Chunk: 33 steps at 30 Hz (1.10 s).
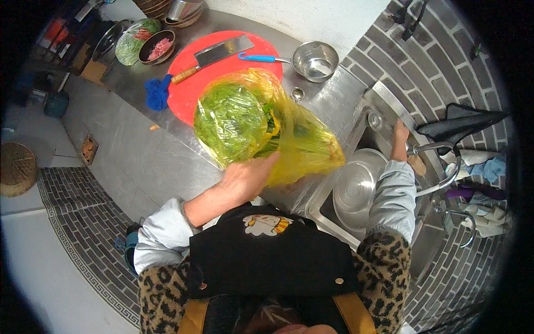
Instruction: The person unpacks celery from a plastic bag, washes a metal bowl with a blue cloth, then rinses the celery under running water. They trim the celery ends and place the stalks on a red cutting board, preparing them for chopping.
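The left hand [245, 179] touches the yellow bag [308, 149] at its near side; the right hand [400, 133] extends over the sink [334, 234]; neither grip is discernible.

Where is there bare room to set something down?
Widest: the steel surface bordered by the blue cloth, orange scrap and left forearm. A smaller counter patch lies between the steel dipper, yellow bag and sink. Crowded: the red board, under cleaver and bag; the sink area, around the steel vessel and right hand.
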Each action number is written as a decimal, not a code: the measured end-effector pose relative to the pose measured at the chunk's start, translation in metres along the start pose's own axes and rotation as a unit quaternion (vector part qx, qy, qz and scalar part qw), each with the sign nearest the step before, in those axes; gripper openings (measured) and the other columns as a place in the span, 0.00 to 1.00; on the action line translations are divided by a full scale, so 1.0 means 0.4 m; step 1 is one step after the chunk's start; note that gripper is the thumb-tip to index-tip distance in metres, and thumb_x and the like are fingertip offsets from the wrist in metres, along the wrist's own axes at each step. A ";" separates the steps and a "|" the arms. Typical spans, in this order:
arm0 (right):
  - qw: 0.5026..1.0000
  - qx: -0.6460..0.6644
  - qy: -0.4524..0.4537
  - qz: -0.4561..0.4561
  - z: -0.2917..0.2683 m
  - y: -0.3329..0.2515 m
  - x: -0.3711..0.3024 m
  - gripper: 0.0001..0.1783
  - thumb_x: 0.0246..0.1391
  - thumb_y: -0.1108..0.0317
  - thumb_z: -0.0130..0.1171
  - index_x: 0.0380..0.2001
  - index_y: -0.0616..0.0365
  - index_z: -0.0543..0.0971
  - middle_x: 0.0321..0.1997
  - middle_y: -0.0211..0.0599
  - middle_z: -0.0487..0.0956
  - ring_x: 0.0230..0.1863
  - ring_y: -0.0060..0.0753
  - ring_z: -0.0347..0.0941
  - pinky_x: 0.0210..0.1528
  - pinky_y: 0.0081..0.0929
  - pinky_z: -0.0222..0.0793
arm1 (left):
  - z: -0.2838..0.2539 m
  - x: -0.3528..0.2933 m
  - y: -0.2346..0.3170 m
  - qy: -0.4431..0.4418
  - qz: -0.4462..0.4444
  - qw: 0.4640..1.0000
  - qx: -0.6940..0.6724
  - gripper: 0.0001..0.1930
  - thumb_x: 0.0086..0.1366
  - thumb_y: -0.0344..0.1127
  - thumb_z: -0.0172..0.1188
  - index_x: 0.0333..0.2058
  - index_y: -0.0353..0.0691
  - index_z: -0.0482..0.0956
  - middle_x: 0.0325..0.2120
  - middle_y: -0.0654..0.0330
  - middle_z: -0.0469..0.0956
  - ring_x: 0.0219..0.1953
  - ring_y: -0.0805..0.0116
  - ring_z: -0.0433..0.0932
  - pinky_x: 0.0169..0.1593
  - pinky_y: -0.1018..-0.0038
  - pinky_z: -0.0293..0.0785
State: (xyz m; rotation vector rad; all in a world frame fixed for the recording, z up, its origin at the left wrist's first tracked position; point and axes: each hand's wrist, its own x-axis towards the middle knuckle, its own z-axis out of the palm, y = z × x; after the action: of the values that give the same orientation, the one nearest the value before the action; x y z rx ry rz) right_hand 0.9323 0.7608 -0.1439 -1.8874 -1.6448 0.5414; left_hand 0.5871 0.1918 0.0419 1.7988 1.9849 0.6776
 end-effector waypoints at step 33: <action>0.703 -0.493 -0.209 -0.467 -0.308 -0.446 -0.880 0.24 0.48 0.71 0.53 0.52 0.51 0.72 0.59 0.37 0.69 0.58 0.40 0.65 0.61 0.58 0.51 | 0.309 0.394 -0.030 -0.126 0.122 0.970 0.169 0.15 0.51 0.31 0.62 0.40 0.41 0.79 0.40 0.54 0.75 0.46 0.56 0.76 0.44 0.64 0.74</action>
State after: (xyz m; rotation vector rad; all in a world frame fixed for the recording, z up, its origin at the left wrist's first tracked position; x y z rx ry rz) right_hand 0.8200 0.4093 0.0422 -1.0976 -3.2875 -0.5256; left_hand 0.6306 0.3595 -0.0589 2.2279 1.8069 0.1645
